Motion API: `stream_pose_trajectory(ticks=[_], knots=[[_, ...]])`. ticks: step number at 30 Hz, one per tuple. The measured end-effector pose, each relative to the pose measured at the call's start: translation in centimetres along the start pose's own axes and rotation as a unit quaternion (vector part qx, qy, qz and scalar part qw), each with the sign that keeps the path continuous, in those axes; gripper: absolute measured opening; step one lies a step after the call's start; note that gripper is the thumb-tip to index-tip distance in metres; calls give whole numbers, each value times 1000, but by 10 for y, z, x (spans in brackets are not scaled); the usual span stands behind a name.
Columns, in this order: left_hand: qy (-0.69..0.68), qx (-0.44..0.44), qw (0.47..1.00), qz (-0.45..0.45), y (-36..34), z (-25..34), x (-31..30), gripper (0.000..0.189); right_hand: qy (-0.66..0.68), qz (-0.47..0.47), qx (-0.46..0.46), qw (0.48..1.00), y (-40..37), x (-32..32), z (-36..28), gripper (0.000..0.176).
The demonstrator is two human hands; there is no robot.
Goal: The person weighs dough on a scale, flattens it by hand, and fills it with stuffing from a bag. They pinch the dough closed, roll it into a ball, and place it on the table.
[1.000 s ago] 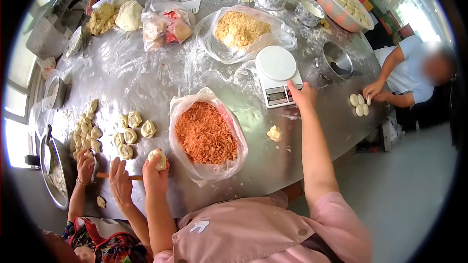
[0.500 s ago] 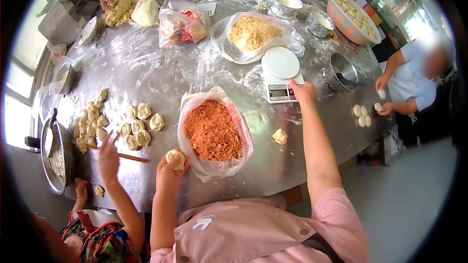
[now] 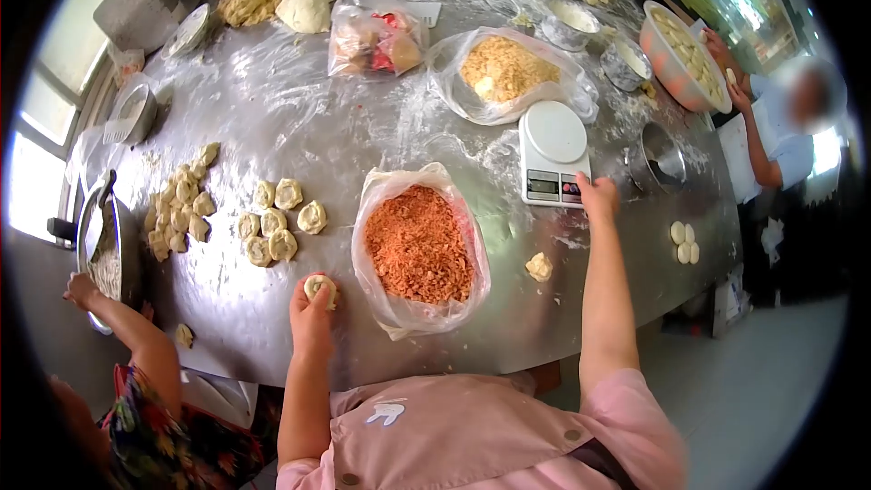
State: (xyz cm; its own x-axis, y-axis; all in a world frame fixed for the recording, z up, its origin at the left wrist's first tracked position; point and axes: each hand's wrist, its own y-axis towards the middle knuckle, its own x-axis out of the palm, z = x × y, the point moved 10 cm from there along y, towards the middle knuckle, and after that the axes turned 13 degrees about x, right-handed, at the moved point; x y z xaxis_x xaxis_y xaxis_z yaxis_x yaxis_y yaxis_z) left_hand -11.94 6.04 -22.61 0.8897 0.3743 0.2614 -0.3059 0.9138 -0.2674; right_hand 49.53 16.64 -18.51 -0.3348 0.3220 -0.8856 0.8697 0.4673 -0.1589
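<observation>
My left hand [image 3: 311, 319] pinches a small round piece of dough [image 3: 320, 288] above the front of the metal table. My right hand [image 3: 599, 200] reaches forward to the lower right corner of a white kitchen scale [image 3: 555, 136]. Its fingers touch the scale near the buttons; they hold nothing that I can see. The scale's plate bears nothing. Between my hands stands an opened plastic bag of reddish-orange crumbly filling [image 3: 417, 245]. Right of that bag lies a small dough lump [image 3: 539, 266].
Left of the bag lie cup-shaped dough pieces [image 3: 282, 244] and a heap of dough lumps [image 3: 181, 200]. A person's arm [image 3: 136, 318] reaches to a metal bowl [image 3: 127, 254]. Behind the scale is a bag of yellow crumbs [image 3: 508, 73]. Another person [image 3: 771, 127] stands right.
The view has shifted slightly. My right hand has slid to the scale's corner. The left neighbour's hand, with a stick earlier, is now at the bowl. The right-hand person has raised their hands towards the basin.
</observation>
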Motion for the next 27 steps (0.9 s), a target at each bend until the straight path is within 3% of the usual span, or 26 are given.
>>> stream_pose_trajectory(ticks=[1, 4, 6, 8, 11, 16, 19, 22, 23, 26, 27], knots=[[65, 35, 997, 7, 4, 6, -10, 22, -17, 19, -1, 1000, -5, -8, -2, 60], [234, 155, 960, 17, 9, 25, -17, 23, -43, 153, -156, 975, -38, -29, -45, 51], [339, 234, 911, 9, 10, 37, -7, 26, -14, 153, -268, 951, -76, -21, -91, 42], [376, 298, 878, 3, 8, 49, 9, 30, 16, 88, -407, 909, -117, 6, -144, 36], [445, 372, 814, -6, 6, 62, 24, 34, 51, 37, -461, 885, -165, 51, -208, 32], [475, 372, 798, 2, 9, 61, 27, 32, -97, -27, -378, 920, -165, 134, -296, 53], [487, 366, 793, -4, 12, 57, 27, 28, -168, -65, -226, 957, -147, 153, -317, 54], [504, 366, 782, -16, 14, 57, 31, 25, -223, -97, -265, 933, -127, 187, -336, 47], [508, 371, 777, -20, 13, 59, 33, 24, -199, -73, -297, 931, -124, 187, -336, 32], [508, 371, 777, -22, 12, 60, 35, 24, -124, -165, -302, 931, -112, 165, -329, 25], [506, 368, 780, -21, 12, 59, 36, 25, 6, -204, -221, 954, -105, 135, -319, 20]])
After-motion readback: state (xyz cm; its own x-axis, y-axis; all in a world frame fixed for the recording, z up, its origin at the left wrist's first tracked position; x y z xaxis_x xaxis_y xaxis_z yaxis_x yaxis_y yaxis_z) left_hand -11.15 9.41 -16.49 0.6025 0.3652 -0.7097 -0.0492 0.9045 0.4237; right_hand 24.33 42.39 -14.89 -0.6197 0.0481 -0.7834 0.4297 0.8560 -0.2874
